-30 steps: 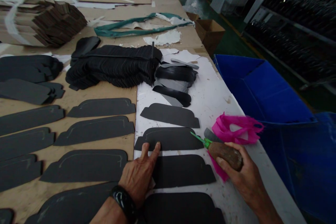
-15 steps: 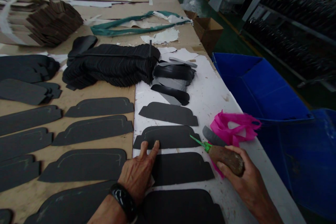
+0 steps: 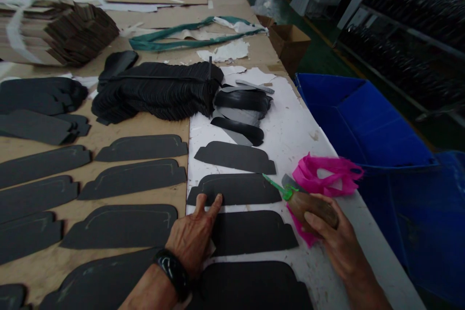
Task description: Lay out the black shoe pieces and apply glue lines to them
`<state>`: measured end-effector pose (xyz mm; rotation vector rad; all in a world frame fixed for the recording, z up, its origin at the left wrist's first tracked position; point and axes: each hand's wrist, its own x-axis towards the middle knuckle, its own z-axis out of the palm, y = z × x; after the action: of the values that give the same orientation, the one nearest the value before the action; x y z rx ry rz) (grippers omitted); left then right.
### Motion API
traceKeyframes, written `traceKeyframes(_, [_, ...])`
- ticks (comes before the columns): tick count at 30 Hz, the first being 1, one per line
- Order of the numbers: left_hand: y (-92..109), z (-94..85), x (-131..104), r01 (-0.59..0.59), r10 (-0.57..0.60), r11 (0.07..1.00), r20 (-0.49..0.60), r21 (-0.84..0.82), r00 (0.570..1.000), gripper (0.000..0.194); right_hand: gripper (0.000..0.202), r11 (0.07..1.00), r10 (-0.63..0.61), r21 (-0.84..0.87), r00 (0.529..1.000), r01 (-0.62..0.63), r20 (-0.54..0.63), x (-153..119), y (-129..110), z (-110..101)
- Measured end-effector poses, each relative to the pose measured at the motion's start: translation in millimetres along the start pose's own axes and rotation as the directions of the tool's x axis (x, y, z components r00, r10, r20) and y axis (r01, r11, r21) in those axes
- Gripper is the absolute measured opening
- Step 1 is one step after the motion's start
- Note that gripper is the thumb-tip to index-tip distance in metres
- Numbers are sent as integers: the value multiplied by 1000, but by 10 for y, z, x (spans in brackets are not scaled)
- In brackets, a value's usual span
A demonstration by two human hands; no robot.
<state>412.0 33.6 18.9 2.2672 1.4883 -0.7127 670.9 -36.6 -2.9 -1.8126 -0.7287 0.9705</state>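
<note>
Two spread fingertips of my left hand (image 3: 194,232) press on the lower left edge of a dark grey cut piece (image 3: 240,189); the other fingers are folded under, and a small pale scrap shows beside the palm. My right hand (image 3: 336,232) is wrapped round a brown-handled tool (image 3: 312,208) with a green neck and thin green tip. That tip touches or hovers over the piece's upper right edge; which one I cannot tell. A further dark piece (image 3: 254,233) lies just below, and one more (image 3: 236,156) above. A black bangle circles my left wrist.
Rows of dark pieces (image 3: 123,225) cover the left side. Behind them lies a long stack of black pieces (image 3: 156,89). Pink ribbon (image 3: 308,174) rests near the table's right edge, beside blue bins (image 3: 370,121). A teal strap loop (image 3: 156,44) and a brown bundle (image 3: 83,31) are farther back.
The tool in my right hand has tilted slightly, and its tip has shifted a little up along the piece's right edge. My left fingers stay on the same piece. The view has shifted slightly.
</note>
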Motion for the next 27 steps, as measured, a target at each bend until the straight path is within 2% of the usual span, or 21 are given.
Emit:
traceKeyframes(2, [11, -20, -4, 14, -14, 1000, 10, 1, 1000, 90, 45, 965, 113, 228, 991, -127, 74, -16, 7, -9])
traceKeyframes(5, [14, -12, -14, 15, -15, 1000, -5, 9, 1000, 91, 39, 867, 196, 427, 964, -257, 183, -29, 37, -65])
traceKeyframes(9, [-23, 25, -33, 16, -15, 1000, -52, 24, 999, 85, 36, 739, 231, 577, 935, -348, 268, -28, 91, -119])
traceKeyframes(13, [-78, 22, -44, 3, -2, 1000, -46, 23, 999, 79, 41, 648, 215, 643, 908, -408, 360, -25, 80, -89])
traceKeyframes(15, [-94, -5, -55, -5, 6, 1000, -44, 16, 999, 76, 38, 677, 199, 624, 913, -390, 355, -34, 54, -60])
traceKeyframes(17, [-104, -39, -76, -10, 10, 1000, -42, 1, 999, 73, 36, 748, 186, 561, 923, -355, 337, -47, 29, -36])
traceKeyframes(20, [-126, -68, -112, -33, 30, 998, -63, -48, 998, 60, 34, 810, 184, 482, 925, -334, 332, -58, 9, -19])
traceKeyframes(25, [-216, -50, -104, -33, 26, 997, -87, -69, 996, 37, 32, 787, 197, 495, 911, -367, 362, -56, 22, -12])
traceKeyframes(27, [-229, -104, -76, -36, 21, 992, -121, -121, 992, 31, 37, 767, 198, 519, 909, -377, 368, -76, 21, -12])
